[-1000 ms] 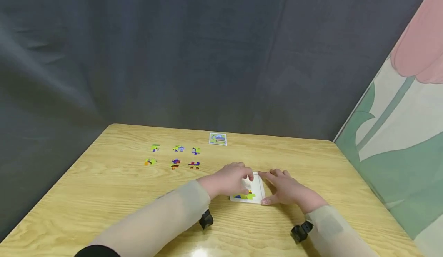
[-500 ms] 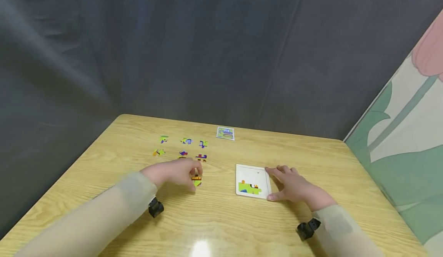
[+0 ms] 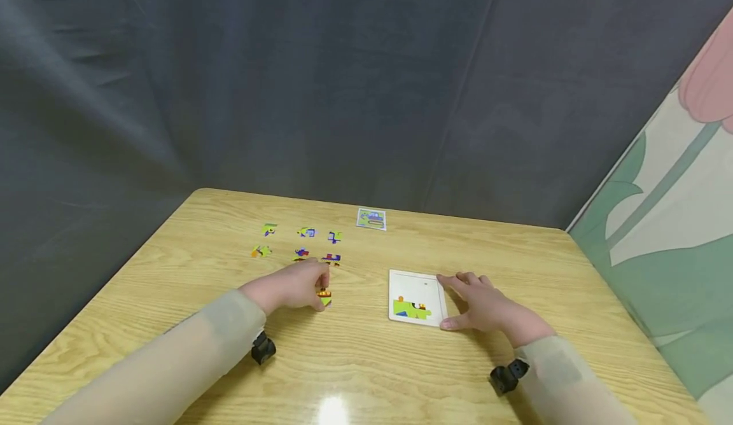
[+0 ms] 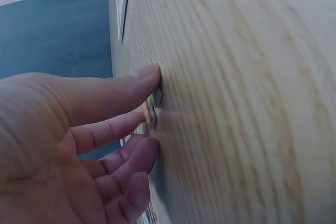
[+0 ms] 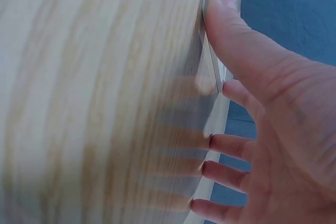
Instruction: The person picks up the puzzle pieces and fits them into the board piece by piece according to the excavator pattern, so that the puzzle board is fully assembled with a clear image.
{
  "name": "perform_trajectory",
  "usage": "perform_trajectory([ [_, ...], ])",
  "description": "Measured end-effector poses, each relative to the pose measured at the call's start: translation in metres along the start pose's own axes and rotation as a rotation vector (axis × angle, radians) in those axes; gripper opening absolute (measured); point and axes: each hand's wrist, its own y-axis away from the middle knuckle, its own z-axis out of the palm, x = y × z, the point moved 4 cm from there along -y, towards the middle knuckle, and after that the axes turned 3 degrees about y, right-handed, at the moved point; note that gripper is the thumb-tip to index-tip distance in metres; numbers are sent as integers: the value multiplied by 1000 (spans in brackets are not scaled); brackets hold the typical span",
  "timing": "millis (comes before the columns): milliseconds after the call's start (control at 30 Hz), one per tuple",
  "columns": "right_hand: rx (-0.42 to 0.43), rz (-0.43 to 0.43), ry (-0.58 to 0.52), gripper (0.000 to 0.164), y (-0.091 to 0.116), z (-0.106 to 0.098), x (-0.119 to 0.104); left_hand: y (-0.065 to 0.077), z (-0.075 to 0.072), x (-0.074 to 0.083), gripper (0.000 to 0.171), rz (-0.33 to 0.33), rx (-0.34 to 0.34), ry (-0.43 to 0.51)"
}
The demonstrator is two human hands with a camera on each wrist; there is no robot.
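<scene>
My left hand [image 3: 294,285] pinches a jigsaw piece [image 3: 324,297] between thumb and index finger, low over the table; in the left wrist view the piece [image 4: 153,98] stands tilted between the fingertips. To the right lies a white puzzle tray [image 3: 415,288], with joined green pieces [image 3: 409,308] along its lower left. My right hand [image 3: 481,304] rests at the tray's right side, fingers spread, thumb at the near corner and index finger at the far one. In the right wrist view the thumb [image 5: 226,9] lies on the tray's edge.
Beyond my left hand several loose jigsaw pieces lie in two rows, among them a green-orange piece [image 3: 261,250] and a purple-red one [image 3: 331,259]. A small picture card [image 3: 371,218] lies farther back. A dark curtain [image 3: 343,94] hangs behind the wooden table [image 3: 355,368].
My left hand has gone from over the tray, leftward to the loose jigsaw piece, and its thumb and index finger have closed on it. My right hand stays at the tray's side.
</scene>
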Motion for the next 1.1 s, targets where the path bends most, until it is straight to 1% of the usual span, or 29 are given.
perform_trajectory([
  [100, -1, 1, -6, 100, 1, -1, 1, -1, 0, -1, 35, 17, 4, 27],
  [267, 4, 14, -9, 100, 4, 1, 2, -4, 1, -3, 28, 52, 4, 140],
  [367, 4, 21, -8, 101, 7, 2, 2, -8, 2, 2, 22, 96, 9, 214],
  [433, 1, 26, -6, 101, 8, 2, 3, -13, 4, 12, 20, 130, 11, 267],
  [533, 2, 30, -5, 101, 10, 2, 2, -24, 7, 35, 16, 158, -3, 356],
  [667, -3, 22, -13, 100, 6, 1, -1, -42, 10, 69, 13, 168, -12, 399],
  [733, -8, 16, -12, 99, 4, 1, -3, -53, 15, 83, 11, 174, -17, 419],
  [833, -12, 7, -2, 98, 1, 1, -6, -69, 26, 96, 10, 189, -24, 431],
  [933, -9, -14, 1, 98, -1, 0, -8, -81, 41, 106, 11, 201, -43, 432],
  [1100, -5, -27, -7, 97, -1, -2, -10, -89, 61, 120, 9, 233, -65, 402],
])
